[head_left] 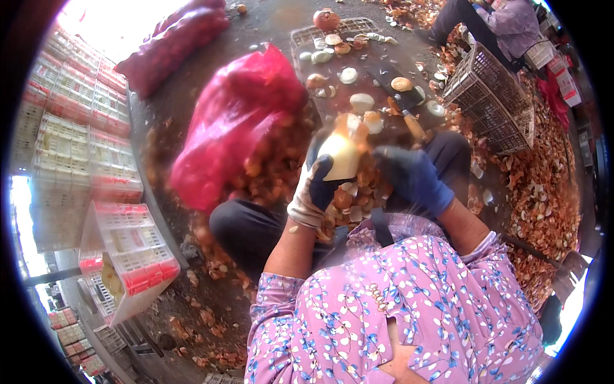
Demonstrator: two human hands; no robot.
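Note:
My left hand [318, 182], in a white glove with dark fingers, is wrapped round a large pale onion [342, 155]. Loose brown onion skin [360, 136] hangs off its upper right side. Just right of the onion is my right hand [412, 178] in a blue glove, its fingers curled and smeared by motion, so what they hold cannot be made out. A knife with a wooden handle [414, 127] lies beyond the right hand. Peeled onions [362, 102] and cut ends are scattered on the board ahead. Skins and onions fill the space below my hands.
A red mesh sack [246, 109] spills onions at my left; another full sack [176, 45] lies behind it. Stacked crates [89, 153] line the left side. An upturned plastic crate [489, 96] and heaped skins [540, 185] are at right. Another person [505, 29] sits far right.

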